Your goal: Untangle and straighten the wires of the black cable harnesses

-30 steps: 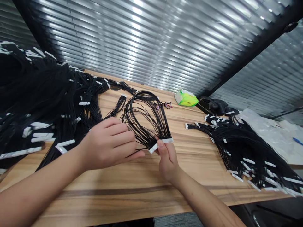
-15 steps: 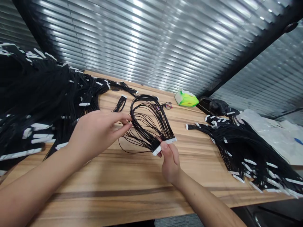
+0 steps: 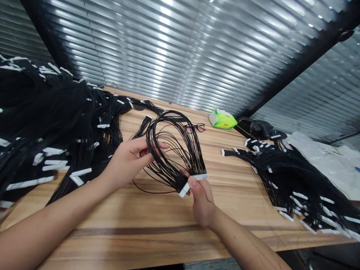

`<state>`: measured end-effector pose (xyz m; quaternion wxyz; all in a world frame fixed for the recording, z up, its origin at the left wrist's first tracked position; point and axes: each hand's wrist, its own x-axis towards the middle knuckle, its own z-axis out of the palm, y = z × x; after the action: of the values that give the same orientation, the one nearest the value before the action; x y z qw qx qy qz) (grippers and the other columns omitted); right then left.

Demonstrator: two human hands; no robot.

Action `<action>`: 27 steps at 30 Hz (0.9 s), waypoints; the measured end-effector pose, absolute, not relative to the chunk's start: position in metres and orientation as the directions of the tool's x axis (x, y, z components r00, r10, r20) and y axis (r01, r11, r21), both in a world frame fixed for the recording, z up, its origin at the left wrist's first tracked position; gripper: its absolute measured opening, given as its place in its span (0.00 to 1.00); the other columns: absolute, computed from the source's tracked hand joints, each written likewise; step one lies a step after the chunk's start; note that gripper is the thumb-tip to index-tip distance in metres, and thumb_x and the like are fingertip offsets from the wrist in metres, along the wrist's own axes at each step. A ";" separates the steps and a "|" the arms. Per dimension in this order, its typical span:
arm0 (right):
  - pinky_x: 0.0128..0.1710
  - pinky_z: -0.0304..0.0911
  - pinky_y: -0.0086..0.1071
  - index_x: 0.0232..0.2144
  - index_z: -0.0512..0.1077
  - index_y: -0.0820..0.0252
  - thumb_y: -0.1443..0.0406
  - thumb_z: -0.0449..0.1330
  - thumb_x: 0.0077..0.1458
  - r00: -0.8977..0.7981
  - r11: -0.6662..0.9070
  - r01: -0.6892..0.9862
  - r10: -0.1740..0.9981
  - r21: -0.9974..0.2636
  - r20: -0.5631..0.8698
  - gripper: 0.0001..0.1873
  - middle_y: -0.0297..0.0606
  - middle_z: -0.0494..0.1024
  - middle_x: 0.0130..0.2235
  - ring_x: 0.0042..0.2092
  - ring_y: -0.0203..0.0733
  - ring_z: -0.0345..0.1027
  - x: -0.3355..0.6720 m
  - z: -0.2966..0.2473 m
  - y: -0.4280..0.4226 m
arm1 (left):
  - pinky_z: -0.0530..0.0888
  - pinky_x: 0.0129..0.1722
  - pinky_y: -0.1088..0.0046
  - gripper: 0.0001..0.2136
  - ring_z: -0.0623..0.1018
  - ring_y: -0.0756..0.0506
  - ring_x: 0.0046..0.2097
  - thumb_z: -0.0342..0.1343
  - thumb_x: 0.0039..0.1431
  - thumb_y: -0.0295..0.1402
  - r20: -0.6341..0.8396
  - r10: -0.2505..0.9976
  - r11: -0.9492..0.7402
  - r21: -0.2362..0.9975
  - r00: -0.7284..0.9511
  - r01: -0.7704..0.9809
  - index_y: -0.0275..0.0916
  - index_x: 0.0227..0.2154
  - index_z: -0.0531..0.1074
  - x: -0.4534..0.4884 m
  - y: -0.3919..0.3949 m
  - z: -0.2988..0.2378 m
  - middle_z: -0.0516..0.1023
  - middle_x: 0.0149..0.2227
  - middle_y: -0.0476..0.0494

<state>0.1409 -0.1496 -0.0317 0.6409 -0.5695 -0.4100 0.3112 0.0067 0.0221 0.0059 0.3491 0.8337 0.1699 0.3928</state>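
A looped wire harness (image 3: 198,150) of thin black wires, with white connectors at its ends, is held up over the table. My right hand (image 3: 204,202) pinches the two white connectors (image 3: 184,190) together between thumb and fingers. On the loop's left side, my left hand (image 3: 129,157) has its thumb and fingers closed around part of the wires. One stray wire bows out below the rest, towards the table. Behind the loop, another short black harness (image 3: 144,125) with a white end lies on the wood.
A large heap of black harnesses (image 3: 56,108) fills the left of the wooden table (image 3: 135,232). Another pile (image 3: 284,172) spreads at the right. Glasses (image 3: 200,128), a green tissue pack (image 3: 223,119) and clear plastic bags (image 3: 309,150) lie farther back, before metallic blinds (image 3: 174,48).
My left hand has moved right, its fingers now through the loop and around the wires. My right hand still holds the connectors, slightly lower and tilted.
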 end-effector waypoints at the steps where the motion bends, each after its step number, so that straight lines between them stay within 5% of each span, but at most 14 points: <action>1: 0.27 0.63 0.31 0.39 0.77 0.60 0.43 0.56 0.60 0.447 0.157 0.059 0.879 -0.986 0.166 0.27 0.30 0.60 0.25 0.26 0.36 0.51 0.141 -0.030 -0.149 | 0.73 0.37 0.74 0.07 0.78 0.50 0.35 0.59 0.62 0.37 0.594 0.503 -0.754 0.656 0.628 -0.016 0.44 0.35 0.82 0.006 0.023 0.004 0.84 0.33 0.50; 6: 0.28 0.60 0.31 0.34 0.73 0.59 0.42 0.53 0.62 0.338 0.119 0.056 0.932 -0.991 0.131 0.27 0.29 0.59 0.25 0.26 0.35 0.52 0.142 -0.025 -0.145 | 0.66 0.38 0.68 0.07 0.76 0.49 0.36 0.60 0.63 0.34 0.793 0.288 -0.948 0.314 0.537 0.045 0.53 0.40 0.80 -0.003 0.028 -0.001 0.83 0.33 0.55; 11: 0.29 0.59 0.31 0.29 0.71 0.58 0.41 0.53 0.60 0.216 0.064 0.050 0.974 -0.997 0.074 0.28 0.29 0.59 0.24 0.26 0.35 0.51 0.142 -0.019 -0.145 | 0.69 0.41 0.70 0.08 0.76 0.51 0.35 0.57 0.65 0.33 0.805 0.259 -0.957 0.289 0.533 0.028 0.51 0.44 0.78 -0.002 0.029 0.003 0.82 0.34 0.54; 21: 0.31 0.61 0.31 0.26 0.68 0.57 0.45 0.54 0.61 -0.048 0.013 -0.005 0.999 -1.000 0.013 0.24 0.32 0.64 0.27 0.30 0.36 0.58 0.150 -0.010 -0.148 | 0.75 0.47 0.80 0.08 0.82 0.52 0.43 0.54 0.68 0.34 0.567 0.062 -0.914 0.364 0.822 -0.182 0.47 0.42 0.79 -0.008 0.051 0.018 0.84 0.39 0.50; 27: 0.30 0.60 0.30 0.31 0.74 0.59 0.42 0.57 0.57 -0.115 -0.079 -0.132 0.991 -0.988 -0.064 0.27 0.33 0.67 0.29 0.29 0.35 0.57 0.155 -0.009 -0.151 | 0.75 0.36 0.84 0.07 0.81 0.53 0.34 0.57 0.64 0.31 0.324 0.035 -0.580 0.777 0.946 -0.245 0.42 0.35 0.80 -0.007 0.043 0.017 0.83 0.33 0.49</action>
<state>0.1552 -0.1512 -0.0094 0.4864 -0.4538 -0.4731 0.5776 -0.0075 0.0428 0.0167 0.4543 0.8754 -0.0599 0.1537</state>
